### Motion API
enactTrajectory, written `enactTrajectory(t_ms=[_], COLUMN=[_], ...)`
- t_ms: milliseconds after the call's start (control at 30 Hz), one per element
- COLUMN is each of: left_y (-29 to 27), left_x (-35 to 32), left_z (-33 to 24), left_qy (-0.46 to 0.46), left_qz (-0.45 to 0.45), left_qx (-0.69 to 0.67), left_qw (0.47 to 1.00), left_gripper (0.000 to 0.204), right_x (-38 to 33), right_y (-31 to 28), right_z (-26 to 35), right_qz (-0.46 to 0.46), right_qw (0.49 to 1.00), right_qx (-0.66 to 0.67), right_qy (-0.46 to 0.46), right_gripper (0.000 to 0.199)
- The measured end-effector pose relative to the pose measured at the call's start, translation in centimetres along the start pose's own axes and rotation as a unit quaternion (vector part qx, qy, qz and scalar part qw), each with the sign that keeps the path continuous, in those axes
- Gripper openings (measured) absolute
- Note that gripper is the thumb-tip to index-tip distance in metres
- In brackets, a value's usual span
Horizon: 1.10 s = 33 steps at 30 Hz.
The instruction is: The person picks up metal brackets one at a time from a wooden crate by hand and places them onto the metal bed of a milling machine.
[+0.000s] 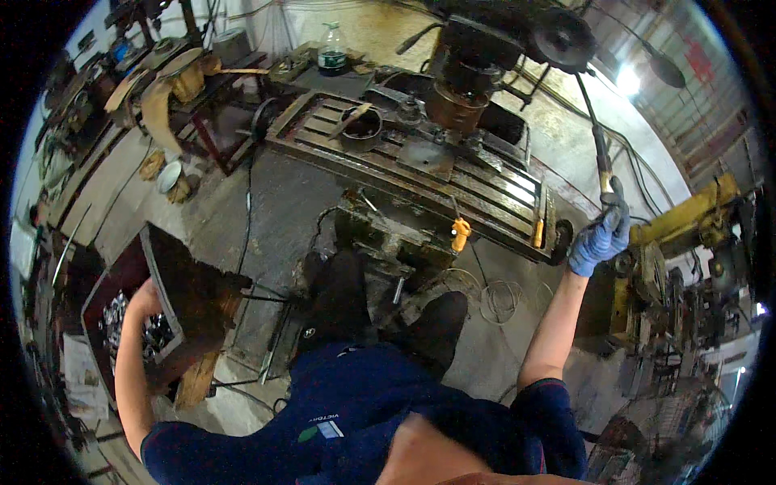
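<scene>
My bare left hand (146,299) reaches into a dark open box (198,303) on the left. Small shiny metal parts (158,333) lie heaped in the box around my wrist. The box's wall hides my left fingers. Raised at the right, my right hand (602,238) wears a blue-grey glove and is closed round the lower end of a long lever (599,145). That lever hangs from the dark head of a drilling machine (477,56). Under the head is a slotted metal table (388,174), bearing a round dark pot (360,129) with a stick across it.
A yellow-orange handle (461,234) hangs at the table's front edge. On the floor lie coiled wire (503,301) and a white bucket (170,176). A large clear bottle (331,50) stands behind the table. Yellow machinery (687,212) flanks my right arm.
</scene>
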<state>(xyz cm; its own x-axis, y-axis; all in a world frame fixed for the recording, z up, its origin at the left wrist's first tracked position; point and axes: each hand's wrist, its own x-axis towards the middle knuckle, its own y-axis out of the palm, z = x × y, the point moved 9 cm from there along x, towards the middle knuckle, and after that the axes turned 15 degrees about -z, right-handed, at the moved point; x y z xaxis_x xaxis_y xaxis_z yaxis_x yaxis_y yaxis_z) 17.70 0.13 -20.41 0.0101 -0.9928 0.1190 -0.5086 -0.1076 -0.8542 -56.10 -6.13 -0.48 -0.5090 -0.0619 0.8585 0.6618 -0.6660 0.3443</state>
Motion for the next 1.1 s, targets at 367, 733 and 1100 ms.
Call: enactTrajectory(t_ms=[367,733,1100], left_y=[1.5,2.8,2.9], left_x=[-0.4,-1.2,-3.2], left_z=[10.5,7.7,3.8], left_qy=[-0.163,-0.167,-0.067], left_qz=[-0.027,0.095,0.205], left_qx=[0.243,-0.009,0.074], left_qw=[0.956,0.981,0.974], left_gripper=[0.027,0.047,0.042], right_x=[2.2,4.1,6.8], right_y=[0.6,1.2,0.7], right_z=[1.6,2.4,1.7], right_qz=[0.035,0.04,-0.022], right_qw=[0.999,0.999,0.999], right_qx=[-0.01,-0.013,0.017], right_qy=[-0.004,-0.026,-0.021], right_gripper=[0.03,0.031,0.028])
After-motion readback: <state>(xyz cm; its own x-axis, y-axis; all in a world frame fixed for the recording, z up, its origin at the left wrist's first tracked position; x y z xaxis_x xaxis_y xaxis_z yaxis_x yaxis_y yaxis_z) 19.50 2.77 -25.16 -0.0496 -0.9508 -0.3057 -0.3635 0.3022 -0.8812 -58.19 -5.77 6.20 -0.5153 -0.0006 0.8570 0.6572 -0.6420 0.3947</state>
